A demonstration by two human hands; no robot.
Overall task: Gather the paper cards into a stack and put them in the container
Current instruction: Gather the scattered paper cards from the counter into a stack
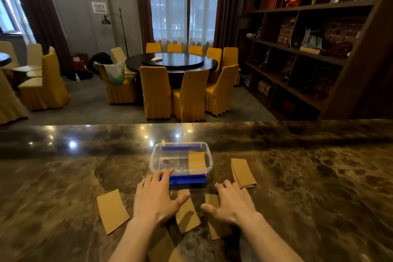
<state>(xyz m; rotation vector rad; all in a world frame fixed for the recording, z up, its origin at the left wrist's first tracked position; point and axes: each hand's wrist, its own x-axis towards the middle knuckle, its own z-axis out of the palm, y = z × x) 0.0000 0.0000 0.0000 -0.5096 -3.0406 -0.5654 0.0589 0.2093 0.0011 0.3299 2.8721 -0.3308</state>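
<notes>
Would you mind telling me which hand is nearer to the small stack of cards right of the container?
Right. The right hand has its fingertips beside the stack of cards; the left hand is across by the container.

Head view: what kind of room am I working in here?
Probably a private dining room in a restaurant. A round table ringed with yellow-covered chairs stands beyond the marble counter, and a tall display bookshelf lines the right wall.

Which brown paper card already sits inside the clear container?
The card leaning at the right end of the container; every other card lies outside on the marble counter.
</notes>
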